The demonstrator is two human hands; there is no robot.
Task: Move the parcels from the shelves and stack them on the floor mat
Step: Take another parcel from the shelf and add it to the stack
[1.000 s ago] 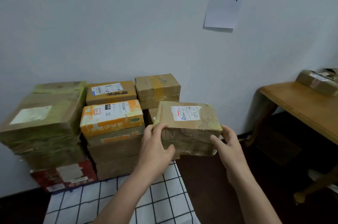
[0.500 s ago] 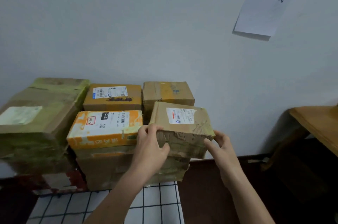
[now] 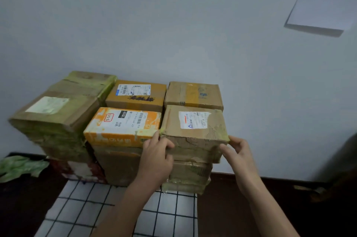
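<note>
A brown parcel (image 3: 193, 124) with a white label lies flat on top of the front right column of the parcel stack, level with the orange parcel (image 3: 121, 126) beside it. My left hand (image 3: 156, 159) grips its front left corner, thumb across the front face. At its front right corner, my right hand (image 3: 239, 155) pinches with curled fingers. The stack stands at the far end of a white checked floor mat (image 3: 170, 213), against the wall.
A large green-taped parcel (image 3: 56, 113) tops the left column. Two brown parcels (image 3: 135, 95) (image 3: 194, 94) sit behind. Crumpled green plastic (image 3: 19, 167) lies on the dark floor at left. A paper sheet (image 3: 328, 0) hangs on the wall. A blurred dark shape (image 3: 343, 159) is at right.
The brown parcel went from held in the air to resting on the front right column. The view swung left, taking the wooden table out of sight.
</note>
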